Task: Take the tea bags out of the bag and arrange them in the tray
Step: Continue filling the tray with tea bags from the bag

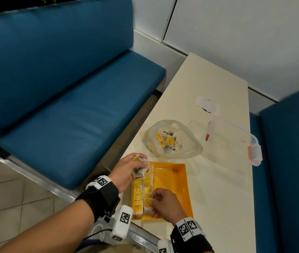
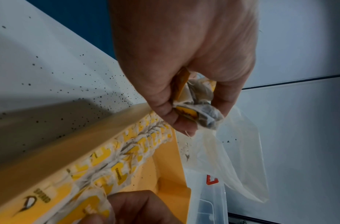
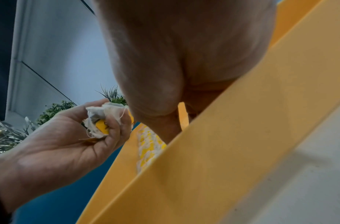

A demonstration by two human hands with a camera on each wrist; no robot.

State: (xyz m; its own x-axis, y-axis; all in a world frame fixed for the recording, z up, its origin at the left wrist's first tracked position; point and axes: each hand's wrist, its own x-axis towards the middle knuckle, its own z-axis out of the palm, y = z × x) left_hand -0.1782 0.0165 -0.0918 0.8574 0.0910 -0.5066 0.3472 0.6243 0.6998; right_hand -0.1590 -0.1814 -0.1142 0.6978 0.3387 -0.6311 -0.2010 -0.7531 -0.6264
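A yellow tray (image 1: 174,181) lies at the table's near left edge, with two rows of yellow-tagged tea bags (image 1: 143,187) lined up along its left side. My left hand (image 1: 128,170) hovers over the tray's far left corner and grips a bunch of tea bags (image 1: 140,167), also seen in the left wrist view (image 2: 196,104) and the right wrist view (image 3: 100,121). My right hand (image 1: 163,203) pinches one tea bag (image 1: 147,202) at the near end of the right row. The clear plastic bag (image 1: 170,139) with several more tea bags lies open beyond the tray.
A clear lidded box (image 1: 236,139) with red latches stands right of the bag, and a flat white wrapper (image 1: 207,105) lies farther back. Blue bench seats (image 1: 72,106) flank the cream table (image 1: 218,198). Dark tea specks dot the table (image 2: 69,84) beside the tray.
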